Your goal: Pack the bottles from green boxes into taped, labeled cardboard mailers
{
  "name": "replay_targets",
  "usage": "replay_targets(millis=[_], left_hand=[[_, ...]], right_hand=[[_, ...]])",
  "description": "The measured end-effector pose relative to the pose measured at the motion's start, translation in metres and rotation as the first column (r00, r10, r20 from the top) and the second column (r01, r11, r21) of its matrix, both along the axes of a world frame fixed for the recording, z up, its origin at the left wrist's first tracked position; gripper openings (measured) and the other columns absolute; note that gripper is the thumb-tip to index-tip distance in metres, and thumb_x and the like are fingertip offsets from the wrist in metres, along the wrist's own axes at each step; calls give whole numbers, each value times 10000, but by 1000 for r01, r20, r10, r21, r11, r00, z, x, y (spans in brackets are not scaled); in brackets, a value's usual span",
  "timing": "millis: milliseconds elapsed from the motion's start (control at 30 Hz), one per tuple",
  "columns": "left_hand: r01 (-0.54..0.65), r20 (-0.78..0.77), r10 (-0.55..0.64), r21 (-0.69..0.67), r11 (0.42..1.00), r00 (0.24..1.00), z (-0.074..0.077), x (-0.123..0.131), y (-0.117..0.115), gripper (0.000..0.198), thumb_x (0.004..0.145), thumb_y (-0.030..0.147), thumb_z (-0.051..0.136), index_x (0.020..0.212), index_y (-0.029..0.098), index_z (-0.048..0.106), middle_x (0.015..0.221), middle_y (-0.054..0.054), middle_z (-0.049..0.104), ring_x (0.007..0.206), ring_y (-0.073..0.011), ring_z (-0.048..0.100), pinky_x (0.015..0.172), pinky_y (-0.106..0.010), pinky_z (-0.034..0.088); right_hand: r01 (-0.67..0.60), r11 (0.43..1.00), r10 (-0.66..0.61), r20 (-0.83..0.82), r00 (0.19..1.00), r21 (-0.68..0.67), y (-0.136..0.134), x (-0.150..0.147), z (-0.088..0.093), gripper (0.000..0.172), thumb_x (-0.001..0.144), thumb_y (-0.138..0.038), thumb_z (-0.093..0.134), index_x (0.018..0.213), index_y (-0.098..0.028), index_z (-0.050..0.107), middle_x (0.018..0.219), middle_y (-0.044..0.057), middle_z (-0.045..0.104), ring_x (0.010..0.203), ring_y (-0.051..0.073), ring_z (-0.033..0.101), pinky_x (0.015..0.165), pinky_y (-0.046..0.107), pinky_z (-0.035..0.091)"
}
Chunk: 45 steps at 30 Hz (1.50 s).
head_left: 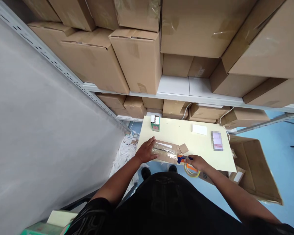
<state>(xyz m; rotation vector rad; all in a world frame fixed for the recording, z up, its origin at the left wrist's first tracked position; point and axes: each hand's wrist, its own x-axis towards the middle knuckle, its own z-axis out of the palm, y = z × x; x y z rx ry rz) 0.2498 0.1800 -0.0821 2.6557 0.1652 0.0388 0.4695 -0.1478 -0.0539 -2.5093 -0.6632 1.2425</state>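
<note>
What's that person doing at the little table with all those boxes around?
A person stands at a small pale table. Their left hand lies flat on a cardboard parcel striped with clear tape. Their right hand grips an orange and blue tape dispenser at the parcel's right end. Shelves packed with cardboard boxes stand behind.

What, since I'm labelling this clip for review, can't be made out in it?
Head view only.
Pink-and-white flat item on the pale yellow table: blurred out.
Small green-and-white box: print too small.
Orange-and-blue tape dispenser: mostly covered by the right hand.
Flat brown cardboard parcel: left end under the left hand.
</note>
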Motion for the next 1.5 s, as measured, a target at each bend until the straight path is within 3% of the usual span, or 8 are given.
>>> replay_targets(millis=[233, 367, 500, 700, 933, 1067, 1267, 1500], left_hand=[[-1, 80, 12, -138, 990, 997, -6, -2, 1, 779, 1006, 534, 485, 1639, 166, 219, 1719, -164, 154, 1579, -306, 216, 1264, -494, 291], [-265, 96, 308, -314, 912, 947, -17, -7, -12, 656, 1067, 440, 328, 1649, 184, 164, 1733, -135, 107, 1599, -259, 137, 1289, -485, 224], [-525, -103, 542, -451, 722, 834, -22, -10, -25, 661, 1048, 515, 361, 1595, 147, 316, 1621, -186, 400, 1519, -307, 365, 1244, -513, 311], [-477, -123, 485, -500, 723, 866, -12, -15, -31, 596, 1046, 513, 368, 1525, 168, 446, 1478, -157, 585, 1405, -303, 521, 1204, -497, 367], [-481, -93, 532, -578, 659, 842, -21, -41, -54, 659, 1046, 552, 330, 1583, 171, 356, 1593, -142, 456, 1515, -257, 371, 1265, -471, 266], [-446, -53, 519, -590, 673, 853, -23, -53, -69, 639, 1035, 515, 378, 1577, 177, 368, 1601, -146, 432, 1525, -269, 340, 1273, -496, 239], [-380, -13, 512, -686, 620, 859, 0, -62, -63, 693, 906, 308, 526, 1560, 202, 323, 1569, -138, 451, 1469, -279, 416, 1222, -490, 343], [-480, -162, 575, -748, 458, 802, -20, -46, -55, 391, 936, 324, 484, 1308, 207, 454, 1261, -119, 663, 1195, -254, 640, 1025, -472, 514]], right_hand=[[201, 975, -194, 73, 978, -100, -44, -6, -11, 697, 835, -765, 559, 1199, -186, 697, 1046, 135, 761, 983, 321, 710, 832, 384, 507], [371, 919, -395, 296, 869, 137, -52, -7, -28, 648, 908, -665, 482, 1338, -193, 594, 1072, 133, 711, 947, 297, 686, 782, 383, 512], [222, 958, -285, 661, 694, 181, -33, -2, -53, 672, 920, -496, 519, 1463, -103, 471, 1118, 212, 622, 1033, 370, 613, 851, 465, 470], [-1, 997, -53, 746, 664, 71, -8, 4, -74, 632, 947, -357, 469, 1511, -76, 418, 1197, 235, 598, 1106, 384, 549, 962, 525, 416], [-86, 962, -108, 651, 751, 259, -13, -29, -65, 611, 912, -367, 517, 1477, -137, 494, 1497, 205, 500, 1442, 390, 371, 1183, 584, 288], [190, 858, -274, 113, 955, 477, 8, -59, -45, 621, 986, -633, 349, 1294, -194, 663, 1255, 150, 694, 1188, 333, 630, 999, 499, 523], [498, 657, -392, -308, 867, 566, 40, -69, -19, 646, 957, -698, 360, 1277, -213, 643, 1271, 122, 693, 1080, 290, 680, 825, 400, 591], [370, 745, -278, -245, 929, 555, 49, -68, -36, 432, 869, -460, 537, 1238, -239, 579, 1203, 78, 718, 1133, 264, 674, 962, 405, 543]])
